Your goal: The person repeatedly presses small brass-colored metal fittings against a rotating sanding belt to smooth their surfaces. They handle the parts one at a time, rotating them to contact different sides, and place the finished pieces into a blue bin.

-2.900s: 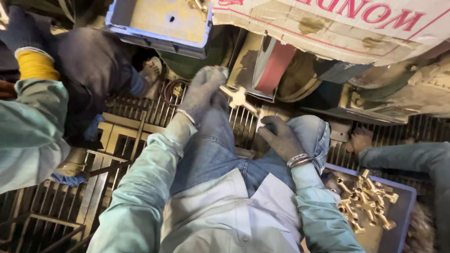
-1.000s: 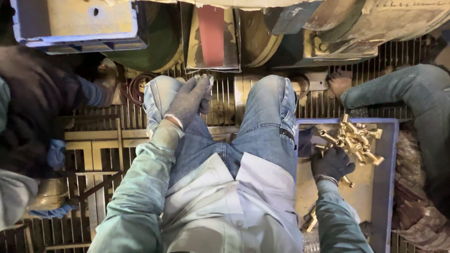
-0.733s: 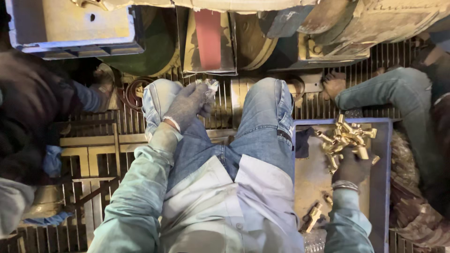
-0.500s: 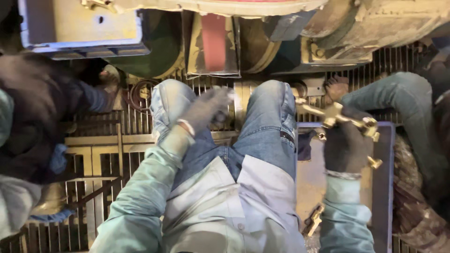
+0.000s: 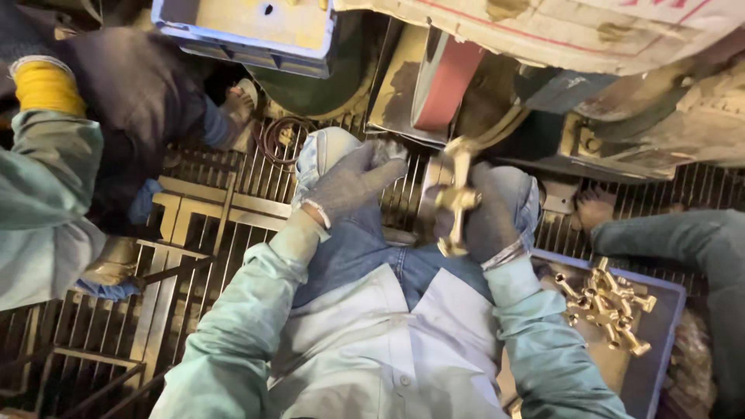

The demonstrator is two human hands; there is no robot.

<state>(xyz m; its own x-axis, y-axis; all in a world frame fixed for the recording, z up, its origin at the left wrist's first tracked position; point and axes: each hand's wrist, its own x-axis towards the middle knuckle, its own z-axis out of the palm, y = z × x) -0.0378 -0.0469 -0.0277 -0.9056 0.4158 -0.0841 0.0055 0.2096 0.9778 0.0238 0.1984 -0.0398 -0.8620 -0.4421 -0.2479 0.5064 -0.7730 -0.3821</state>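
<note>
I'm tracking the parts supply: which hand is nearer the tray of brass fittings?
Right. The right hand, holding a brass fitting, is just up-left of the tray; the left hand rests on the far knee.

One brass fitting (image 5: 454, 203) sits in the right hand (image 5: 487, 216). A heap of more fittings (image 5: 607, 304), too tangled to count, fills one tray (image 5: 660, 341) right of that hand. One sanding belt (image 5: 444, 77) runs above both hands; one bin (image 5: 244, 23) above the left hand (image 5: 353, 183).
</note>
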